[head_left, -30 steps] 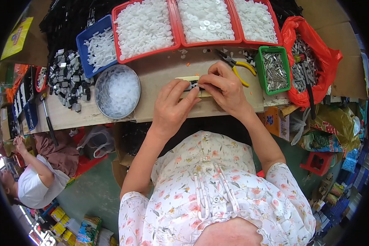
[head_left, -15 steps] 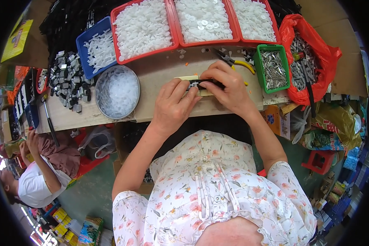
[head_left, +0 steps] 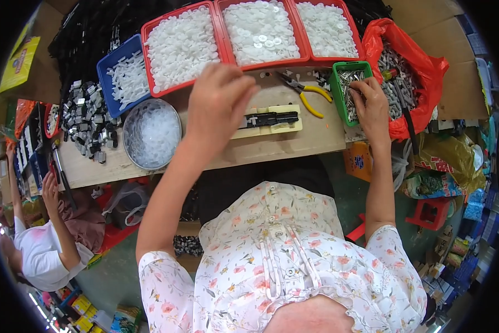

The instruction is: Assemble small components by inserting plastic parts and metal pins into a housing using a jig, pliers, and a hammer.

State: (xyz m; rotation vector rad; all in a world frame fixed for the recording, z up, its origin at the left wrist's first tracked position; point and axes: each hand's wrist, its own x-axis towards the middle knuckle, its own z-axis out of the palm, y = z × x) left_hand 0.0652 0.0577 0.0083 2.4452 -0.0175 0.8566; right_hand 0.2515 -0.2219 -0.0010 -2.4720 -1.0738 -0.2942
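My left hand (head_left: pixel 219 100) hovers above the bench just in front of the left red tray (head_left: pixel 149 83) of white plastic pieces, fingers loosely bent, nothing visible in them. My right hand (head_left: pixel 371 105) reaches into the green bin (head_left: pixel 338 100) of small metal pins, fingertips down among the pins. Between the hands lies a pale yellow jig block (head_left: pixel 283 126) with a black part (head_left: pixel 269 118) seated on it. Neither hand touches it. Yellow-handled pliers (head_left: pixel 308 94) lie just behind the jig.
Two more red trays (head_left: pixel 260 33) of white pieces line the back. A blue bin (head_left: pixel 124 77), a round metal bowl (head_left: pixel 151 133) of clear pieces and a pile of black-and-silver parts (head_left: pixel 86 119) sit left. A red bag (head_left: pixel 410 72) of grey parts is right. Another person (head_left: pixel 38 244) sits lower left.
Both hands have left the jig. My left hand rose and moved back-left toward the red tray; my right hand swung right into the green bin. The black part stays on the jig.
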